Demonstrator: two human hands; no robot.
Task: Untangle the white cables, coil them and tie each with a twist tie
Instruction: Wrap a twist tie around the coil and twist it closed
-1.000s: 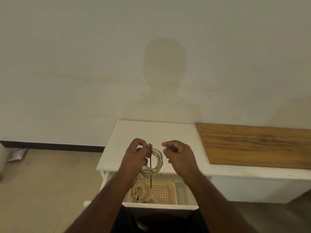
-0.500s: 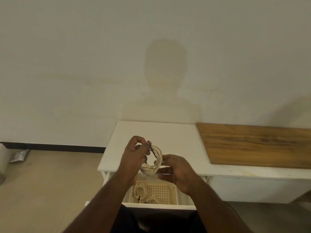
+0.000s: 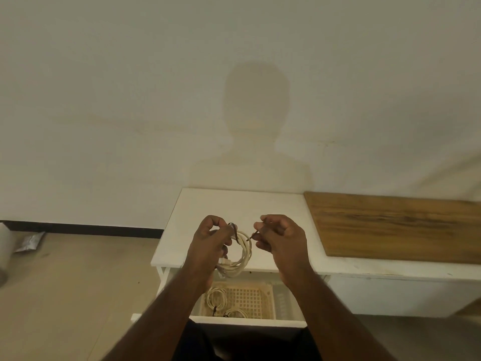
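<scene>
Left hand (image 3: 212, 243) pinches the coil (image 3: 240, 254) at its top, above the bench's (image 3: 260, 204) near edge; right hand (image 3: 279, 237) pinches the tie (image 3: 254, 233) end. Cable looks light and springy, so it's probably best held right at the tie crossing or the loops pop loose.

arms (image 3: 166, 306) bare to elbows — no sleeves | dark garment (image 3: 192, 342) below

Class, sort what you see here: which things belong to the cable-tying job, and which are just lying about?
Belong to the job:
- coiled white cable, held by left hand
- dark twist tie, pinched by right hand
- basket with two tied coils

Lying about:
- wooden board
- silver packet on the floor
</scene>
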